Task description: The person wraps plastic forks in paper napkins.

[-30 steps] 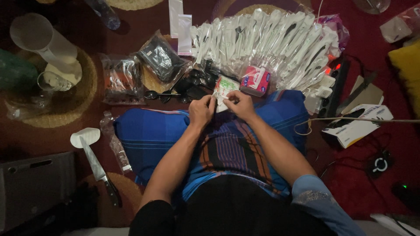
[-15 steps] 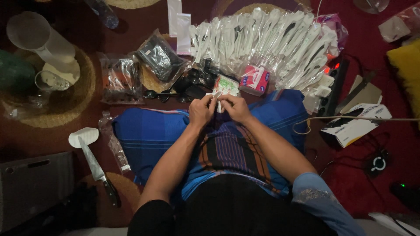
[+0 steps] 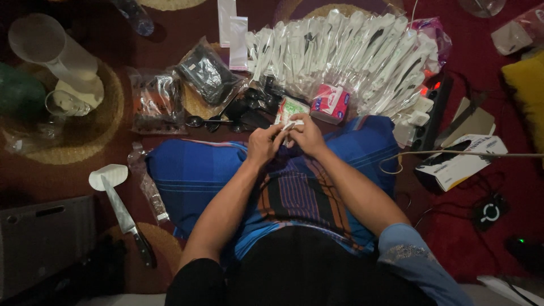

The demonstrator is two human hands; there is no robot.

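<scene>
My left hand and my right hand meet above my lap, over a blue striped cloth. Together they pinch a small white item, too small to make out. Just beyond them lies a small green-and-white packet and a red-and-white packet. Behind those is a fanned heap of clear sleeves holding white cutlery. Loose black spoons lie to the left of my hands.
A knife lies at the left beside a white piece. Plastic bags of dark items sit behind. A clear jug stands on a woven mat. A power strip, a white box and cables lie at the right.
My hands have stayed together over my lap, with only small finger movements on the white item. Nothing else has moved.
</scene>
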